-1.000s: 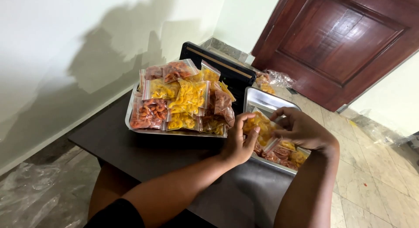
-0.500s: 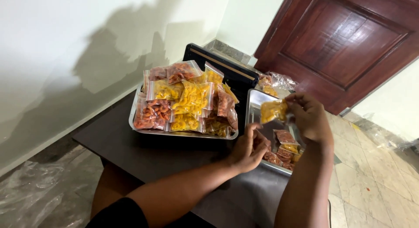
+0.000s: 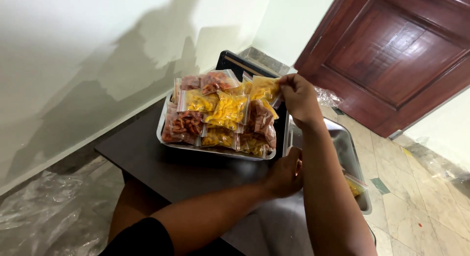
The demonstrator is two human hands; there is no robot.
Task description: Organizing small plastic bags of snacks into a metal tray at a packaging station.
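Raised from the right-hand tray [image 3: 350, 153] to the full tray's [image 3: 215, 150] far right corner: right hand [image 3: 297, 99], fingers pinching a yellow snack bag [image 3: 263, 88].
Left hand [image 3: 286, 175] at the table's [image 3: 147, 163] near edge; finger state hidden.

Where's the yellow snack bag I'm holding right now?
In the head view, the yellow snack bag is pinched in your right hand, above the far right corner of the full tray.

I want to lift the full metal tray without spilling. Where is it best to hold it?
Probably grip the metal tray by its two short rims, from the sides, held level: the snack bags are heaped above the rim. The left hand and right hand could each take one.
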